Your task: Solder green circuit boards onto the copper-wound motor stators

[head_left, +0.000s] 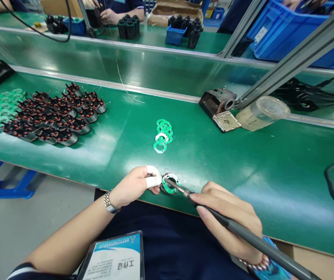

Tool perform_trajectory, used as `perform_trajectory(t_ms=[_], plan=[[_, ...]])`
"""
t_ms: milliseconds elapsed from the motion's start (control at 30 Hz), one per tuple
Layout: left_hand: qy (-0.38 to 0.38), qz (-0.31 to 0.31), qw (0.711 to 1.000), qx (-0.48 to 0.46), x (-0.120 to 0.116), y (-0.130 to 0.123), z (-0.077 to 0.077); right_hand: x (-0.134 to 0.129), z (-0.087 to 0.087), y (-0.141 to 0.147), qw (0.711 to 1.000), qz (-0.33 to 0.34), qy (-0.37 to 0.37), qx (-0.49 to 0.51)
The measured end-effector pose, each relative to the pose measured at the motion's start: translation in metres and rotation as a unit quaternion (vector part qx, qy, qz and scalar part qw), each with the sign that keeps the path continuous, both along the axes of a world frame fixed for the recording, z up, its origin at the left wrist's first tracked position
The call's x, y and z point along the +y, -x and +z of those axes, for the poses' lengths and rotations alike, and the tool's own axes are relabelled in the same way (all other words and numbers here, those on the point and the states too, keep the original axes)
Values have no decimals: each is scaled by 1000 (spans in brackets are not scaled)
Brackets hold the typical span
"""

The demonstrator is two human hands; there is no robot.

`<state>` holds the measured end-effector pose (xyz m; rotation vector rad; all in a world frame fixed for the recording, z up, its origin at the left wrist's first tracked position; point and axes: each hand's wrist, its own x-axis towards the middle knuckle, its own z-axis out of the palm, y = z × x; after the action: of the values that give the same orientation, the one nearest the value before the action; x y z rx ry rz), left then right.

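Note:
My left hand (133, 186), with white tape around its fingertips, grips a small wound stator with a green circuit ring (170, 183) on top. My right hand (228, 221) is closed around a grey-handled soldering iron (236, 224). The iron's metal tip rests on the green ring, and fine wires stick out around it. Farther up the green bench mat (257, 163) lies a small pile of green and white circuit rings (163, 136). Rows of wound stators (53, 114) and more green rings (0, 111) lie at the left.
A soldering iron stand (217, 102) with a metal sponge tray (226, 121) and a clear plastic cup (263, 112) sit at the far edge. A black cable (333, 182) lies at the right. Beyond an aluminium rail, a co-worker's hands (110, 16) work at another bench beside a blue crate (289, 31).

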<state>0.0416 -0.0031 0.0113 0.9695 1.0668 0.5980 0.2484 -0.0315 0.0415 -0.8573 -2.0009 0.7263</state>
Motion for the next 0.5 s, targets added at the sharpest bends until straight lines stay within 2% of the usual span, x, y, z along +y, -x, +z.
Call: perform_trajectory(t_ms=[500], plan=[[-5, 7, 1000, 2, 0, -1, -1, 2, 5, 1, 999, 17, -39, -9]])
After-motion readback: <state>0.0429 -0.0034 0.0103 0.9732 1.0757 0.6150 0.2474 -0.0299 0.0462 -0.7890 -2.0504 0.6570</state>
